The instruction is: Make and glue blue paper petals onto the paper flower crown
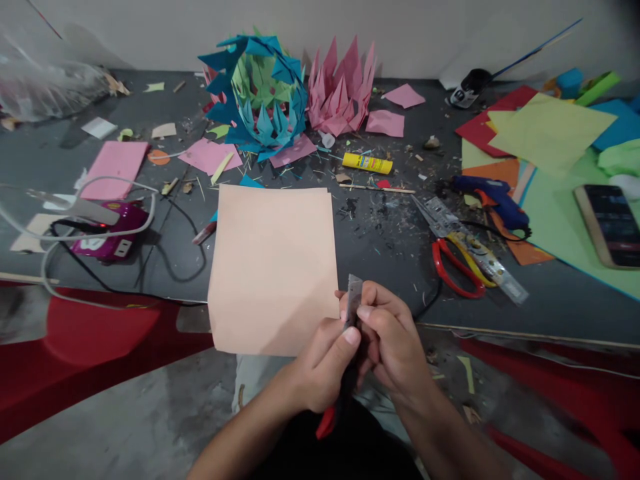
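My left hand (325, 363) is wrapped round a box cutter (355, 293) with a dark body and a red end, its broad blade pointing up and away from me. Close on the other side, the fingers of my right hand (393, 340) are curled against the cutter near the base of the blade. Some of those fingertips are hidden behind it. Just left of the blade lies a stack of peach paper sheets (275, 260), its near edge hanging over the table edge. Both hands are in front of the table, above my lap.
Blue-green (295, 100) and pink (340, 100) folded-paper pieces stand by the wall. A yellow glue stick (367, 163), red-handled scissors (457, 270), a blue glue gun (493, 197), coloured paper (550, 133) and a phone (610, 223) lie rightward. A purple power adapter (110, 230) with cables sits left.
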{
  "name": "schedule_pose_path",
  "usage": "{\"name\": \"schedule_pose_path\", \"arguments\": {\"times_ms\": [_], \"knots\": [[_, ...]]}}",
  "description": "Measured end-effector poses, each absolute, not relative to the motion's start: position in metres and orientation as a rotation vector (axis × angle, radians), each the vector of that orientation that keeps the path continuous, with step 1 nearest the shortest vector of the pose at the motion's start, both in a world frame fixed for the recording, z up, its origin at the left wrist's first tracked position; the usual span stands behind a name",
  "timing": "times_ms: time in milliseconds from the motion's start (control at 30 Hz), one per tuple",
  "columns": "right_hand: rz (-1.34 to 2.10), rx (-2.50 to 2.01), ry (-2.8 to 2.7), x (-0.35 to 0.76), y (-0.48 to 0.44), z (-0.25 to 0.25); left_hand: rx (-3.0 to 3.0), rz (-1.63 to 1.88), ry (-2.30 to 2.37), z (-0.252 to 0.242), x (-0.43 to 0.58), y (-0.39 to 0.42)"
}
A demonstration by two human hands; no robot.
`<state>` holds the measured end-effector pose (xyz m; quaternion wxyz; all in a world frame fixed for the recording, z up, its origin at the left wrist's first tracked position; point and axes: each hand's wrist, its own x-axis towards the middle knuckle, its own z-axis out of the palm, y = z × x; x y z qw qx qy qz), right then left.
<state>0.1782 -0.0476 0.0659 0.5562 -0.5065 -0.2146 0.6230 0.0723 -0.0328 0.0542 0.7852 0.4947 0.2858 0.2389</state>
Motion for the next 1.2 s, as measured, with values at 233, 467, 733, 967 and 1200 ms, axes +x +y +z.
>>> {"name": "schedule_pose_path", "arguments": {"times_ms": [233, 467, 733, 967, 1200], "knots": [[1.740, -1.011, -0.628, 0.184, -0.052, 0.057, 0.884, 0.578, 0.596, 0.049, 0.073, -0.031], [1.165, -1.271, -0.911, 0.191, -0.066, 0.039, 1.284, 1.006, 0.783, 0.047, 0.069, -0.023], [1.763, -1.025, -0.563, 0.179, -0.079, 0.021, 1.688, 0.808, 0.754, 0.051, 0.069, -0.012], [1.618, -1.236, -0.427, 0.178, -0.080, 0.021, 1.715, 1.268, 1.132, 0.050, 0.068, 0.001], [1.367, -1.426, -0.655, 0.176, -0.081, 0.032, 2.084, 1.452, 1.087, 0.066, 0.072, 0.009]]}}
